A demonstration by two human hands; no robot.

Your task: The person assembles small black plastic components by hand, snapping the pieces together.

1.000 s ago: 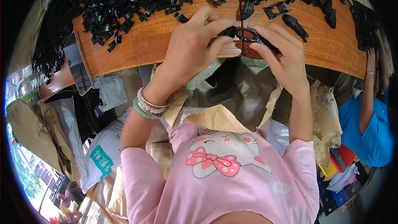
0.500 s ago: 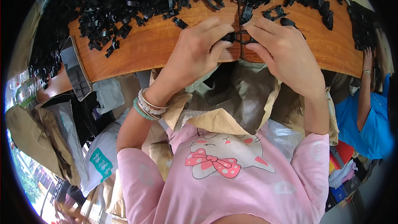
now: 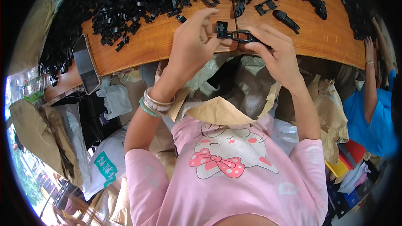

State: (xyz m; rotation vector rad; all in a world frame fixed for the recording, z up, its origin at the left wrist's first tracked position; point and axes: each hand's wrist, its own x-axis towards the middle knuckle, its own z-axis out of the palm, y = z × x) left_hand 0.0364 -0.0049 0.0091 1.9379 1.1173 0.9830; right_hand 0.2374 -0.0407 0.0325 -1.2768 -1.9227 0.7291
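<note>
Nearest the camera: a pink long-sleeved shirt with a cartoon cat face and bow (image 3: 228,163), forearms rising from it toward the surface. Below the forearms, crumpled brown paper and woven sacking (image 3: 234,100) bunched against the edge.

At the near edge of the curved orange-brown wooden surface (image 3: 159,44): both hands close together, almost meeting. Left hand (image 3: 192,44), wrist ringed with pale and green bangles (image 3: 155,102), fingers curled and pinched on the square end of a small black plastic buckle piece (image 3: 234,35). Right hand (image 3: 274,54), fingers closed on the looped end of the same piece. Buckle piece held between the two hands just above the surface edge, at the centre of the view; whether one part or two joined parts, cannot tell.

Left, lying flat on the surface near its edge: a dark rectangular phone (image 3: 86,65).

Farther back: a wide heap of loose black plastic buckle parts (image 3: 138,0) covering the far surface, a few strays (image 3: 284,16) lying apart beyond the right hand.

Far right: another person in a blue shirt (image 3: 377,117), one arm raised to the surface rim.
</note>
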